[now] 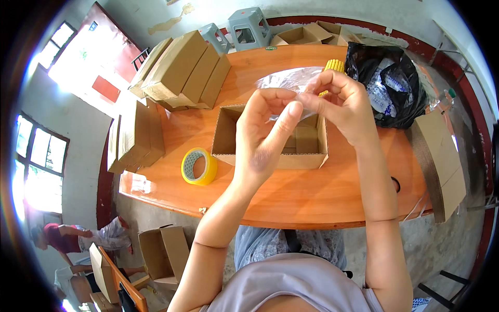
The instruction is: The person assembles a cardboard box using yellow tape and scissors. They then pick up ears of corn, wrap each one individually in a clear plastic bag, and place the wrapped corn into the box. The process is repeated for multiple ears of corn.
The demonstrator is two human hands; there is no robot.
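Observation:
My left hand point(265, 128) and my right hand point(345, 103) meet above an open cardboard box point(269, 160). Between thumbs and fingertips they pinch a clear plastic bag point(286, 78), whose crinkled sheet spreads out behind the fingers. The box stands on the wooden table with its top open; part of its inside is hidden by my left hand. Behind my right hand is a yellow ribbed object point(334, 65), mostly covered. Left of the box, a roll of yellow packing tape point(199, 166) rests on the tabletop.
Stacked cardboard boxes point(183, 70) and more boxes point(136, 134) line the table's left side. A black plastic bag point(390, 85) with wrapped items sits at right, beside a flat cardboard piece point(440, 163). Plastic stools point(249, 27) stand behind. Two people are at lower left.

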